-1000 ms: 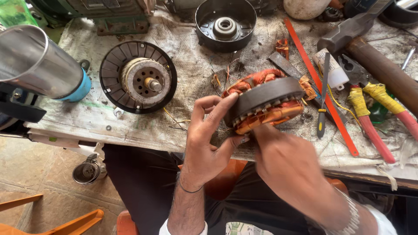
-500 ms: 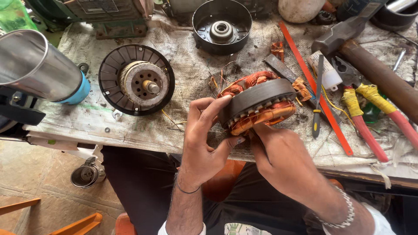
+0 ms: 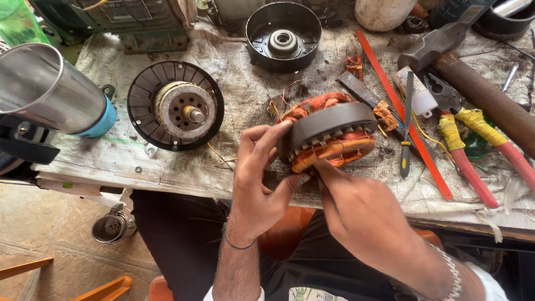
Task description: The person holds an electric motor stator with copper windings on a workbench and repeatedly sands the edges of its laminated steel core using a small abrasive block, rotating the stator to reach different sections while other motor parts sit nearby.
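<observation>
Head view: fingers (image 3: pixel 262 142) of the left hand (image 3: pixel 257 184) clamp the stator (image 3: pixel 329 134) by its dark rim, tilting the copper windings toward the right hand (image 3: pixel 356 214), whose fingertips press on the coil underside. It is held just above the table (image 3: pixel 167 167). Finned rotor (image 3: pixel 175 106) lies left, red-handled pliers (image 3: pixel 465 147) right.

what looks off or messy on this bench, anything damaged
The bench cover is stained, with loose wire scraps strewn above the wound motor stator, which both hands, left hand and right hand, hold. No clear damage shows.
</observation>
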Motion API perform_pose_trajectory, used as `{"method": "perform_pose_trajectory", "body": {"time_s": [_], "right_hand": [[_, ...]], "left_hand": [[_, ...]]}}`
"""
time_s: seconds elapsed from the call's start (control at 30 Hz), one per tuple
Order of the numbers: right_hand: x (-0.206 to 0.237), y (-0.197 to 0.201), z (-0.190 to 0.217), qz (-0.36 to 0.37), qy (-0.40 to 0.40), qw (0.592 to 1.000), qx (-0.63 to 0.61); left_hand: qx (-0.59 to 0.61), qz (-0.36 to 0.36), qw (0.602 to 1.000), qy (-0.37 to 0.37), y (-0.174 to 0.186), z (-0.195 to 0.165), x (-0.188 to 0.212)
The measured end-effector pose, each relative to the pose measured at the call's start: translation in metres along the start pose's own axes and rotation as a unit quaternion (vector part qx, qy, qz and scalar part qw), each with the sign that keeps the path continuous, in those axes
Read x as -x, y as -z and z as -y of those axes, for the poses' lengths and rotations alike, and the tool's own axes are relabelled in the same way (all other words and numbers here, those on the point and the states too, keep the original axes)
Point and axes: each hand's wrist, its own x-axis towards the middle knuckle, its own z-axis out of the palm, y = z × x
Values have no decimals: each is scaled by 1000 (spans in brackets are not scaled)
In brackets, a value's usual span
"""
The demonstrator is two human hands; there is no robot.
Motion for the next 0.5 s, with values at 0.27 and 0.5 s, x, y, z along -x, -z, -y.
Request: {"method": "perform_pose_trajectory", "body": {"time_s": [0.27,0.5], "right_hand": [[4,-10,10,-1,37,991,128],[10,4,16,-35,44,981,187]], "left_hand": [[66,-5,997,33,5,-1,-1],[82,0,996,37,5,1,-1]]}}
